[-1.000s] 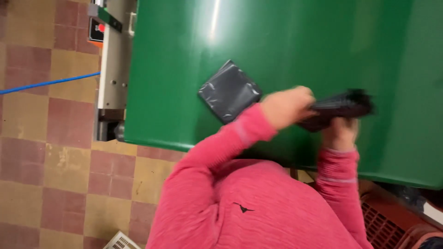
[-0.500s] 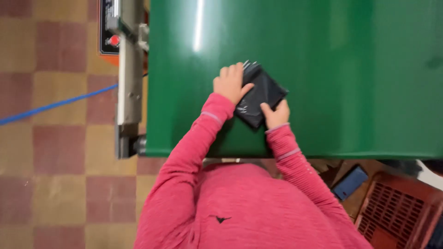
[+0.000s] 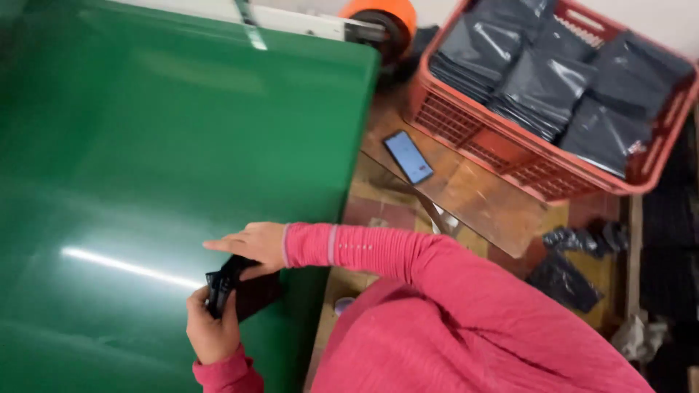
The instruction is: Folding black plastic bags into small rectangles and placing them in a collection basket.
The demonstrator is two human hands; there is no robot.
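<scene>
A small black plastic packet (image 3: 244,291) lies bunched at the near edge of the green table (image 3: 160,145). My left hand (image 3: 210,331) grips the packet's crumpled end from below. My right hand (image 3: 251,244), in a pink sleeve, rests on top of the packet with its fingers stretched out flat towards the table's middle. Part of the packet is hidden under both hands.
A red plastic crate (image 3: 510,156) stacked with several black packets stands at the upper right. A phone (image 3: 408,156) lies on a wooden board beside it. An orange roll (image 3: 378,14) sits behind the table's corner. Loose black bags (image 3: 575,258) lie on the floor at the right.
The view has swung round, bringing the crate and phone into sight. The packet, flat under both hands before, is now bunched up in my left hand near the table's edge.
</scene>
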